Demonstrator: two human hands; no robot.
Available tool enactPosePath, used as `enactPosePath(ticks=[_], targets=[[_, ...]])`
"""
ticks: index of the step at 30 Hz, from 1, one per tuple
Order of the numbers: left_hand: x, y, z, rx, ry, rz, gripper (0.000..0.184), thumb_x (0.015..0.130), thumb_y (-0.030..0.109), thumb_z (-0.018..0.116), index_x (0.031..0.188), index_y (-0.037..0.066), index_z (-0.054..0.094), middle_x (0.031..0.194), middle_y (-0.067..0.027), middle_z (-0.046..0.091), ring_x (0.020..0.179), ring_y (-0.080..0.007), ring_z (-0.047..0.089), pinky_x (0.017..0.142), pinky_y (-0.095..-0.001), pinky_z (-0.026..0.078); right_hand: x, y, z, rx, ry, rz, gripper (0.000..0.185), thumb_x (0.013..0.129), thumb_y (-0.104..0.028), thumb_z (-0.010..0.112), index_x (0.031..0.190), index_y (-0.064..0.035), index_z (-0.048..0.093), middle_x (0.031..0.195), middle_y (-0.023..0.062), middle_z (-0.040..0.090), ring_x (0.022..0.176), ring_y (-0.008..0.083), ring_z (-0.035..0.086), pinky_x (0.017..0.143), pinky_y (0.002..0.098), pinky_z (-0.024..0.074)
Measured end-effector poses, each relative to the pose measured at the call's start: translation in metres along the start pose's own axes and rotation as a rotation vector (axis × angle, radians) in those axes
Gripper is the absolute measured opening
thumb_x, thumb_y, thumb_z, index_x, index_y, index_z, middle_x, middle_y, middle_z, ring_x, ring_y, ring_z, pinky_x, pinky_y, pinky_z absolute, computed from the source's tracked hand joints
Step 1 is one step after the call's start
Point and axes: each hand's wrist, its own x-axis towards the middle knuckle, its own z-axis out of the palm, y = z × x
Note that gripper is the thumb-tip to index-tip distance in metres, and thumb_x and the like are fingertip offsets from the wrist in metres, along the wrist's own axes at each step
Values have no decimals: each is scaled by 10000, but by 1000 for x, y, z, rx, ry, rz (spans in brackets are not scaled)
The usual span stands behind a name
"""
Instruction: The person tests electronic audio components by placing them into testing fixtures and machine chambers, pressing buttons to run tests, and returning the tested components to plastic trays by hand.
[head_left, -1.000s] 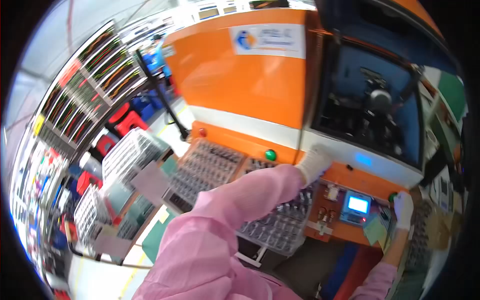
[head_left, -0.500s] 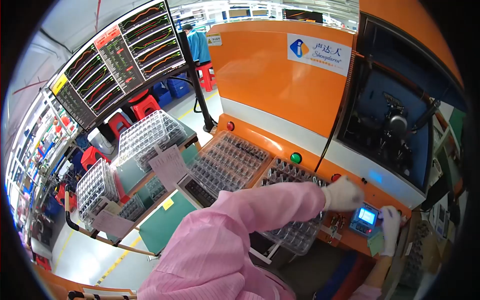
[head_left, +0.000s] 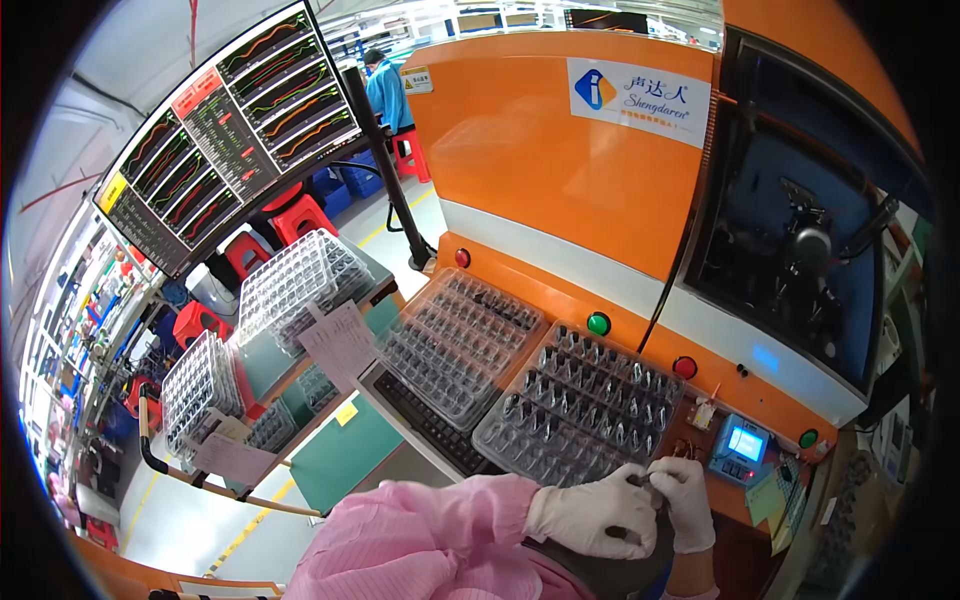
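Note:
My left hand [head_left: 598, 514], in a white glove, is closed with its fingertips drawn together at the front edge of a clear plastic tray [head_left: 487, 436]. Beside it on the right, my gloved right hand [head_left: 684, 502] is curled, thumb and fingers pinched. The two hands meet over a small dark part [head_left: 643, 481], mostly covered by fingers; its kind cannot be made out. Rows of small dark, shiny parts [head_left: 590, 385] fill the tray. To the right of my hands stands a small blue instrument [head_left: 738, 447] with a lit screen.
A second filled tray [head_left: 460, 340] lies to the left, above a black keyboard [head_left: 425, 420]. Green [head_left: 598, 323] and red [head_left: 685, 367] buttons line the orange machine [head_left: 550, 150]. Further left are stacked trays [head_left: 300, 280] and a large monitor [head_left: 235, 130]. A person in blue [head_left: 388, 95] is behind.
My left hand has come down from near the red button, and my right hand has moved left from beside the blue instrument. Both now meet at the tray's front edge.

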Motion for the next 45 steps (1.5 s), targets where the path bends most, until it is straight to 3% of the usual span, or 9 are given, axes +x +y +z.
enactPosePath(ticks=[7, 10, 15, 19, 24, 26, 27, 31, 45], targets=[[-9, -3, -18, 141, 267, 21, 67, 824, 176, 665, 863, 123, 655, 865, 5, 623, 901, -195, 579, 1011, -452, 287, -2, 8, 22, 200, 97, -132, 169, 805, -87, 597, 679, 25, 608, 604, 26, 553, 522, 81, 489, 483, 227, 360], [0, -4, -24, 135, 676, -171, 108, 828, 162, 666, 921, 109, 648, 884, -7, 623, 905, -219, 586, 958, -420, 363, -6, -4, 32, 175, 211, -152, 167, 805, -75, 594, 666, 18, 599, 606, 32, 563, 521, 75, 495, 477, 221, 358], [-24, -34, -18, 121, 465, -274, 168, 817, 151, 695, 973, 101, 657, 909, -13, 659, 913, -240, 607, 962, -386, 392, 1, 1, 41, 124, 230, -118, 166, 801, -41, 584, 642, 7, 580, 609, 37, 571, 526, 65, 498, 473, 219, 357], [-38, -41, -33, 227, 516, -338, 176, 777, 134, 715, 937, 82, 665, 895, -53, 666, 863, -269, 613, 847, -382, 444, 6, -11, 45, 49, 148, 39, 235, 851, -158, 545, 678, -1, 569, 609, 41, 568, 523, 80, 492, 484, 215, 349], [-69, -42, -83, 516, 711, -500, 129, 740, 93, 721, 864, 68, 694, 865, -86, 689, 812, -293, 637, 739, -385, 478, 11, -1, 8, 95, 226, -126, 359, 969, -276, 444, 685, -71, 522, 563, -4, 451, 474, 78, 394, 466, 219, 308], [-100, -58, -109, 635, 842, -598, 177, 715, 83, 741, 885, 53, 702, 877, -94, 689, 831, -270, 646, 763, -355, 490, 7, 3, -4, 524, 421, -171, 312, 989, -272, 444, 749, -85, 515, 596, -7, 437, 473, 81, 373, 456, 217, 306], [-123, -71, -123, 747, 891, -641, 192, 765, -20, 689, 945, 45, 705, 908, -71, 679, 836, -168, 641, 759, -289, 497, 1, 6, -10, 519, 442, -159, 312, 989, -272, 444, 749, -85, 515, 596, -7, 437, 473, 81, 373, 456, 217, 306], [-178, -108, -189, 813, 1137, -891, 139, 808, 126, 705, 933, 74, 733, 903, -81, 702, 772, -146, 653, 723, -292, 513, -8, 13, -30, 633, 567, -205, 234, 984, -245, 468, 822, -83, 519, 652, -1, 469, 498, 79, 387, 448, 213, 309], [-170, -215, -272, 1074, 822, -1173, 265, 784, 400, 648, 843, 152, 716, 854, -72, 705, 832, -270, 672, 774, -391, 506, -21, 24, -25, 678, 620, -170, 204, 978, -233, 502, 848, -79, 531, 682, 7, 483, 522, 81, 396, 450, 217, 312]])
